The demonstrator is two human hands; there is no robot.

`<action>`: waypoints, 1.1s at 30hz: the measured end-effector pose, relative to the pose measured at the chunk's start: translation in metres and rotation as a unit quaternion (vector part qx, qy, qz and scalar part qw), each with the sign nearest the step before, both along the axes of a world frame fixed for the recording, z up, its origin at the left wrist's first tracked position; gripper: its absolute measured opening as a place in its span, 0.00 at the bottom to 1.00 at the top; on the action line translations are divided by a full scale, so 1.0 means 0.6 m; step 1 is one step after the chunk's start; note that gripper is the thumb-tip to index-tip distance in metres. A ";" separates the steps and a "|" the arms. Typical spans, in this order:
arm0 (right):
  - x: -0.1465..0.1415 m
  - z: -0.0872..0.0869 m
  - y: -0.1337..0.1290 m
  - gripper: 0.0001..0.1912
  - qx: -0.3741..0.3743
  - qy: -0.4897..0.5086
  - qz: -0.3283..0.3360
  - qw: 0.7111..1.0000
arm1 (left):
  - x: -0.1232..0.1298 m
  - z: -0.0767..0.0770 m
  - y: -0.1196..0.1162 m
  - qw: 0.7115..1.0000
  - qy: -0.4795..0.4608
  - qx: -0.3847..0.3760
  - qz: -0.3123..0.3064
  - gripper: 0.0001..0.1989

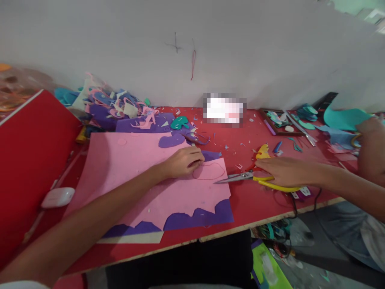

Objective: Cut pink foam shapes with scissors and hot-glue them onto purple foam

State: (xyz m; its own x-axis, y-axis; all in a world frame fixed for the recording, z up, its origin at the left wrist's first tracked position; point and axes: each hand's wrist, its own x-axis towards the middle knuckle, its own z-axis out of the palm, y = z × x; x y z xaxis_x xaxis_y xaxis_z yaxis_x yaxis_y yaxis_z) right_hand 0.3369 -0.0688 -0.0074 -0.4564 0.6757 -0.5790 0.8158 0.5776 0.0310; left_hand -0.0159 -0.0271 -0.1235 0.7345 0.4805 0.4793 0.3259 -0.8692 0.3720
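Note:
My left hand rests on a large pink foam sheet, its curled fingers pinching the sheet beside a hand-drawn outline. The sheet's front edge is cut jagged, and a purple foam sheet shows beneath it. My right hand is closed around the yellow handles of a pair of scissors. The scissor blades are slightly parted, and their tips lie over the sheet's right edge, just below the outline. A purple foam cutout lies behind my left hand.
Foam scraps are piled at back left, near a red board. A white earbud case sits at left. A dark tray holds foam pieces at back right. Another person's arm reaches in beside teal foam.

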 end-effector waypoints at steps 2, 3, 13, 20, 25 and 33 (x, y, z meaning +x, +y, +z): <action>-0.002 -0.005 -0.003 0.20 -0.016 0.012 -0.016 1.000 | 0.000 -0.001 0.001 1.000 -0.001 0.000 -0.004 0.11; -0.005 -0.006 -0.004 0.20 -0.017 0.018 -0.025 0.999 | -0.001 -0.001 0.001 1.000 -0.001 0.000 -0.006 0.11; -0.053 -0.029 -0.009 0.21 -0.005 0.007 -0.018 1.000 | -0.002 0.001 -0.001 1.000 0.008 -0.026 -0.005 0.11; -0.046 -0.053 -0.017 0.23 0.043 0.034 0.020 0.998 | -0.002 0.000 -0.001 0.999 0.007 -0.037 -0.005 0.11; -0.037 -0.065 -0.025 0.25 0.067 0.015 0.041 0.997 | 0.000 0.002 -0.002 0.999 0.003 -0.036 -0.003 0.12; -0.030 -0.085 -0.052 0.25 0.055 0.015 -0.005 0.998 | -0.001 0.003 -0.001 0.999 -0.001 -0.040 0.000 0.11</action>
